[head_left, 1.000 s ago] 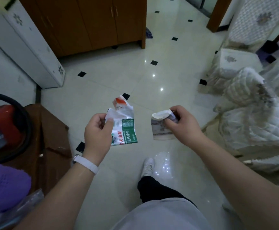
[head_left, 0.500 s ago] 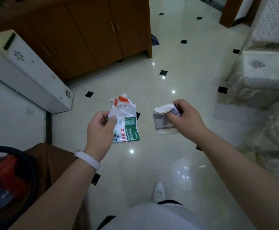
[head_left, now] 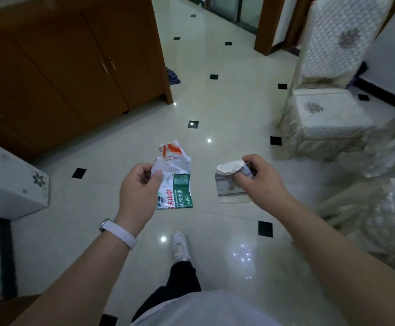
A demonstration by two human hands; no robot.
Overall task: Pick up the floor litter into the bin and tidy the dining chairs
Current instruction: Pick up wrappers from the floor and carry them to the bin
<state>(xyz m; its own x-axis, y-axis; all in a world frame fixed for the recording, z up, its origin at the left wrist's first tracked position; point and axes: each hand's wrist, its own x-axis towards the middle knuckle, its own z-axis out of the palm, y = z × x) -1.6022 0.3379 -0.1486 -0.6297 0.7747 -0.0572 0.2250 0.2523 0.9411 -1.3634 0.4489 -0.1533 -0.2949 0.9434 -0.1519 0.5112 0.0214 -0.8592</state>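
My left hand [head_left: 138, 187] pinches a torn piece of white packaging with green and orange print [head_left: 175, 182], held at waist height above the tiled floor. My right hand [head_left: 260, 180] grips a crumpled paper cup with a grey pattern [head_left: 229, 184], its open rim turned to the left. The two hands are side by side, a short gap between the litter pieces. A dining chair in a cream quilted cover [head_left: 328, 95] stands at the right, with more covered chairs [head_left: 389, 208] close by my right arm. No bin is in view.
A brown wooden cabinet [head_left: 74, 67] fills the upper left. A white appliance [head_left: 10, 184] stands at the left edge. Glossy cream floor tiles with small black squares [head_left: 215, 109] stretch ahead toward a doorway. My white shoe [head_left: 180, 245] is on the floor below my hands.
I have walked forward and the view has turned right. The red vacuum and brown furniture at the left have dropped out of sight. Both hands still hold the same litter.
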